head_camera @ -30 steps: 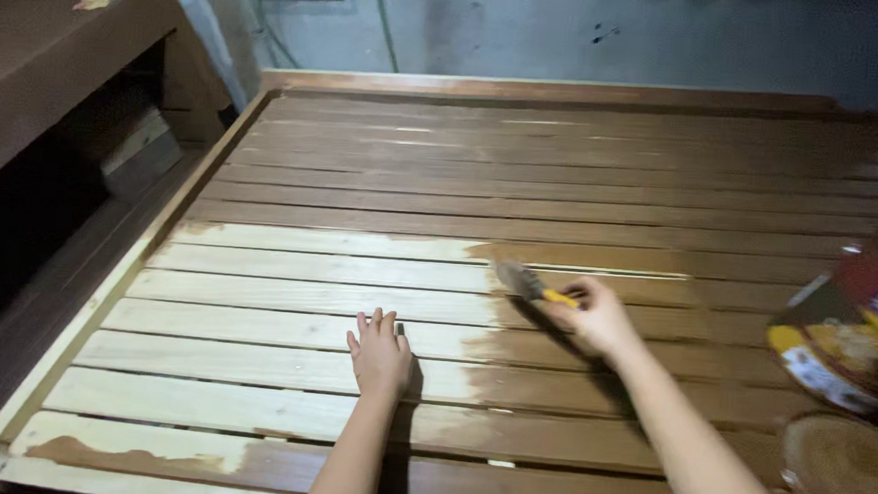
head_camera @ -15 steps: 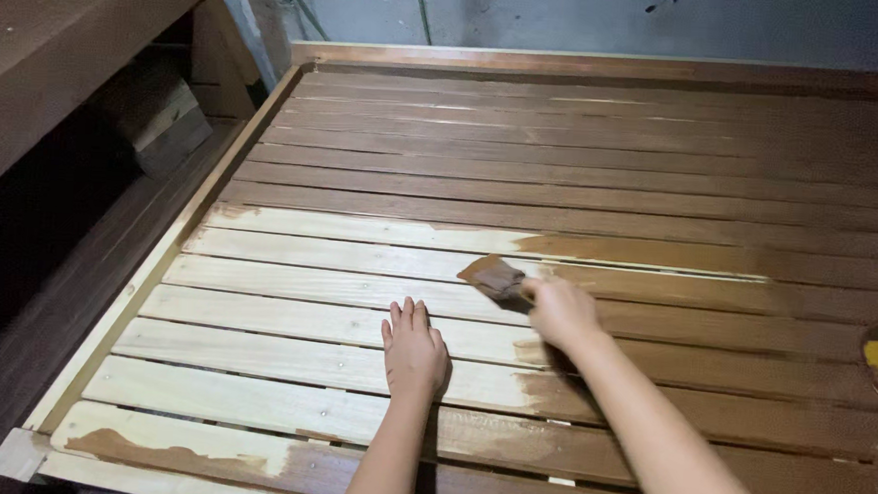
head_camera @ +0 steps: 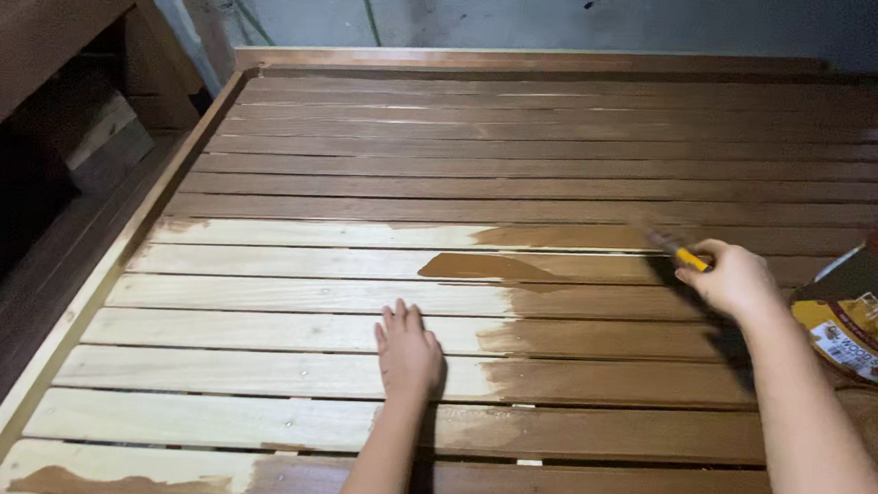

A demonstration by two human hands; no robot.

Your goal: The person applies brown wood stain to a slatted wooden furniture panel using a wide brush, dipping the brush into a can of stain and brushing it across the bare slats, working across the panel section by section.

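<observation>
A wooden slatted panel (head_camera: 286, 294) lies flat in front of me, its far and right slats stained brown, its near-left slats bare pale wood. My left hand (head_camera: 409, 351) rests flat, fingers spread, on a bare slat. My right hand (head_camera: 733, 279) grips a paintbrush (head_camera: 674, 246) with a yellow handle; its blurred bristles touch a slat at the right. A fresh brown stroke (head_camera: 483, 267) runs across a pale slat ahead of my left hand.
A can of wood stain (head_camera: 861, 314) with a dark red and yellow label stands at the right edge. A dark brown wooden bench or shelf (head_camera: 29, 35) sits at the left. A grey wall (head_camera: 571, 18) runs behind the panel.
My right hand has swept the brush from the panel's middle to the right, leaving a new brown stroke on the pale slat. My left hand stays planted.
</observation>
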